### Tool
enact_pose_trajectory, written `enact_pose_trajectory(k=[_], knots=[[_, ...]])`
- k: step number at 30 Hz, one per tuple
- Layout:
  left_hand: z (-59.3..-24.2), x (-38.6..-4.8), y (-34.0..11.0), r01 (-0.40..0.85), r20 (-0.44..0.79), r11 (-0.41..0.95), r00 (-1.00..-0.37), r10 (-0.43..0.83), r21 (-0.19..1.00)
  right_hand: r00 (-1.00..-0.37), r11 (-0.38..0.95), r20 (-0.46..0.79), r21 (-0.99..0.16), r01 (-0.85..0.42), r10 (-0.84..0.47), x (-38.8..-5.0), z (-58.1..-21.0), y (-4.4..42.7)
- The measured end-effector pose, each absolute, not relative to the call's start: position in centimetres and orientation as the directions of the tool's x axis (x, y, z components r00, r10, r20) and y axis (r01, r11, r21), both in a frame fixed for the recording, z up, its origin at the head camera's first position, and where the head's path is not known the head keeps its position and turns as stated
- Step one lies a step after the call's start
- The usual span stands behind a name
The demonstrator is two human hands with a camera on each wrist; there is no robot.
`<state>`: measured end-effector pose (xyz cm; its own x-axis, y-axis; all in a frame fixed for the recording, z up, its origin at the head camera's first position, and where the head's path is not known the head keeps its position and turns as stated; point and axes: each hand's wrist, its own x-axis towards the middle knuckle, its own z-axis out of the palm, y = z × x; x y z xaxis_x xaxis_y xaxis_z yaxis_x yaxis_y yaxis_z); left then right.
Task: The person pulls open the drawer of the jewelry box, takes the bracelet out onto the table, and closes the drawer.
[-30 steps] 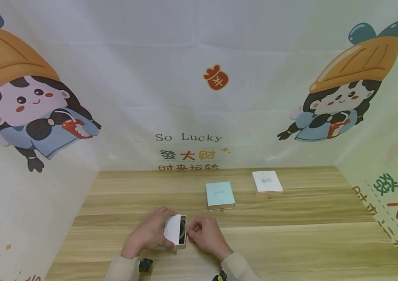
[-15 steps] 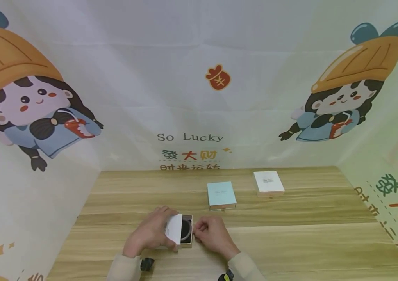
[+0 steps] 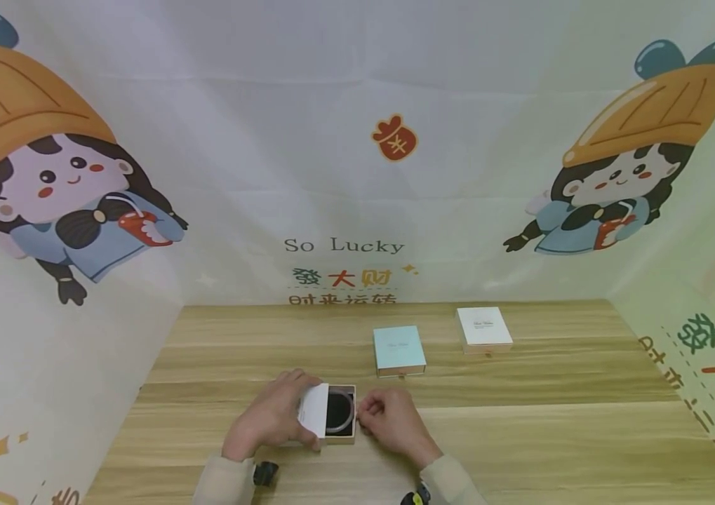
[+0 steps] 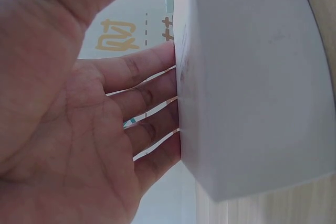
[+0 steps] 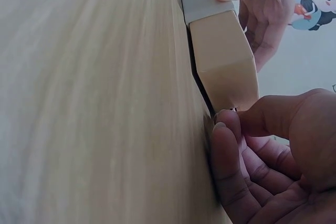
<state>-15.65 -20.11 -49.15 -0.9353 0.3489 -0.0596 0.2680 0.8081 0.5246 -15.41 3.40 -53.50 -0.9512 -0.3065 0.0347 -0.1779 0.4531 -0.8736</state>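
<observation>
A small gift box lies on the wooden table, its white sleeve [image 3: 313, 412] held across its width between the thumb and fingers of my left hand [image 3: 271, 414]. From the sleeve's right end a tan drawer [image 5: 220, 51] sticks out, showing a greyish bangle [image 3: 350, 415] on a black lining. My right hand [image 3: 395, 422] pinches a small pull tab at the drawer's front, between thumb and index finger; the tab is mostly hidden by the fingertips. In the left wrist view the white sleeve fills the right side, with the fingertips against its far face.
Behind the hands stand a light blue box [image 3: 398, 348] and, farther right, a white box [image 3: 484, 327], both with their lids shut. A printed cloth [image 3: 344, 189] walls off the table's back and sides.
My right hand has moved to the right, sliding the drawer farther out of the sleeve. More of the bangle shows now. My left hand keeps its grip on the sleeve.
</observation>
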Motion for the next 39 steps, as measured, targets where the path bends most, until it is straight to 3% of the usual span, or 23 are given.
enact_pose_trajectory(k=[39], knots=[[-48.8,-15.5,-20.0,0.252,-0.067,0.812,-0.940,0.335,0.526,-0.958,0.467,0.001,-0.873,-0.142,-0.288,-15.5,-53.5,5.7]])
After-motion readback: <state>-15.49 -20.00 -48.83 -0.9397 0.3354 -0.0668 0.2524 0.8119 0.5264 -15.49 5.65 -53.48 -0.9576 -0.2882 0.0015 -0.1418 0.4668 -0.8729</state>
